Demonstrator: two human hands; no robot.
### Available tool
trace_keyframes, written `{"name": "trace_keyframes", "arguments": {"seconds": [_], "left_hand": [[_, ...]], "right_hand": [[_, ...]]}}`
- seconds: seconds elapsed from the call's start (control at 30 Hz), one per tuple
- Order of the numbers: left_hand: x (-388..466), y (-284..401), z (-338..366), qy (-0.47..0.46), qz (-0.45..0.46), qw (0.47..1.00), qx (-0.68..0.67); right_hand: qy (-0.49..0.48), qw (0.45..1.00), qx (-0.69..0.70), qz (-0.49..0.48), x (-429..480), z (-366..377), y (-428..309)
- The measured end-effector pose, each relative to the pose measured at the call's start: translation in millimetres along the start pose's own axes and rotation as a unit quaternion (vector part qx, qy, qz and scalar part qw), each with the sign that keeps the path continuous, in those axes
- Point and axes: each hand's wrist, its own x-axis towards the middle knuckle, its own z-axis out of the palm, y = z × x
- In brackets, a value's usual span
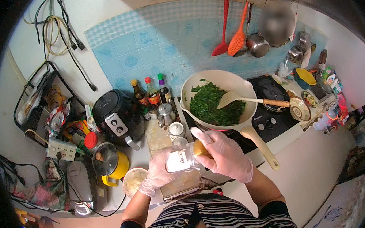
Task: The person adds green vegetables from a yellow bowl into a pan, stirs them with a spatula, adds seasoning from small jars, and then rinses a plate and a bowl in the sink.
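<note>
Both my hands wear clear plastic gloves. My left hand (163,166) is wrapped around a glass jar (189,157) with a white label, tilted toward the right. On the jar's gold lid (201,148) my right hand (228,155) has closed its fingers; whether the lid is loose I cannot tell. Just beyond my hands, a cream-coloured pan (220,75) stands on the stove, holding cooked leafy greens (211,105). A slotted spatula (234,98) rests across the greens, its wooden handle lying over the pan's right rim. The pan's handle (259,146) points toward my right side.
Left of the stove are sauce bottles (153,94), a white lidded pot (176,129) and a black air fryer (118,119). A bowl (133,182) sits by my left wrist, near a yellow electric pot (118,165). A patterned bowl (300,108) is right of the stove.
</note>
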Motion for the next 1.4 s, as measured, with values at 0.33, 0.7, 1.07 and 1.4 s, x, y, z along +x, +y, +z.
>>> {"name": "trace_keyframes", "arguments": {"seconds": [0.33, 0.7, 1.07, 1.4], "left_hand": [[11.0, 1.5, -6.4, -0.085, 0.073, 0.994, -0.014], [112.3, 25.8, -60.6, 0.158, 0.172, 0.882, 0.408], [218.9, 4.9, -37.4, 0.131, 0.292, 0.657, 0.683], [228.4, 6.9, -32.2, 0.160, 0.237, 0.718, 0.635]], "right_hand": [[0.157, 0.983, 0.042, 0.089, -37.0, 4.2, 15.8], [-0.043, 0.855, -0.462, 0.232, -56.0, -109.0, 206.8], [-0.118, 0.928, -0.243, 0.257, -80.2, -121.2, 207.1], [-0.002, 0.929, -0.233, 0.286, -96.5, -159.2, 191.3]]}}
